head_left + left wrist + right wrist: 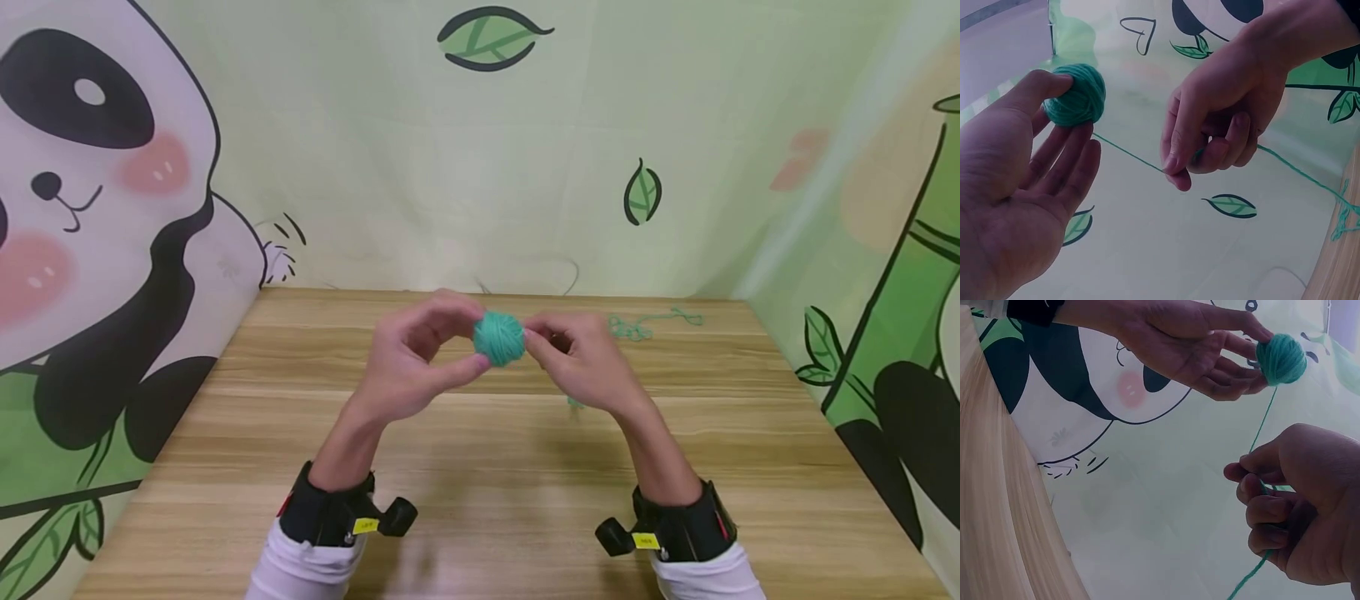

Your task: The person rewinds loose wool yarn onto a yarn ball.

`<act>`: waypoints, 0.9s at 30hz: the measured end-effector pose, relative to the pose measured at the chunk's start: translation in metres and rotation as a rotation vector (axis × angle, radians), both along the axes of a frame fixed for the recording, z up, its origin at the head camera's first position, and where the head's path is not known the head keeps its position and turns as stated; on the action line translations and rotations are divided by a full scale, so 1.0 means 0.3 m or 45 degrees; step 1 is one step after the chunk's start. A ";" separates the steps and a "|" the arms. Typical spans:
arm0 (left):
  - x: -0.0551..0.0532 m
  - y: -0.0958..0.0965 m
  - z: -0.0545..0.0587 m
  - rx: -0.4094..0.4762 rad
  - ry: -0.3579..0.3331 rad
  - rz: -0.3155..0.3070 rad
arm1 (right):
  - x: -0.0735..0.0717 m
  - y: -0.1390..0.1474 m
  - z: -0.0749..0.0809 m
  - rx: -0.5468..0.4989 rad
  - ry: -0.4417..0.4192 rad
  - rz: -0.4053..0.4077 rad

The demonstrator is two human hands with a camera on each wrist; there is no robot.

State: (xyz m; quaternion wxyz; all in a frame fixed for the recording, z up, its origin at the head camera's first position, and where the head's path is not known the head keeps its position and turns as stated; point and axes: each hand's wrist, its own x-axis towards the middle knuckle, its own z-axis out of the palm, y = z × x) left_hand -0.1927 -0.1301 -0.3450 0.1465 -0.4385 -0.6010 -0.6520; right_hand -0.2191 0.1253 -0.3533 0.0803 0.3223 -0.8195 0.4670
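Observation:
A small teal ball of yarn is held up above the table between the thumb and fingertips of my left hand. To its right, my right hand pinches the yarn strand between thumb and index finger, with the other fingers curled. In both wrist views the strand runs taut from the ball to that pinch. From the right hand's far side the yarn tail leads away. Loose yarn lies in a small tangle on the table behind the right hand.
The wooden table stretches under both hands. Behind it hangs a pale green backdrop printed with pandas, leaves and bamboo. Each wrist wears a black strap with a small camera.

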 end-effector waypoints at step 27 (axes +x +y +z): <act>-0.029 -0.006 -0.016 -0.097 -0.052 0.350 | 0.060 -0.019 0.029 0.043 0.087 0.403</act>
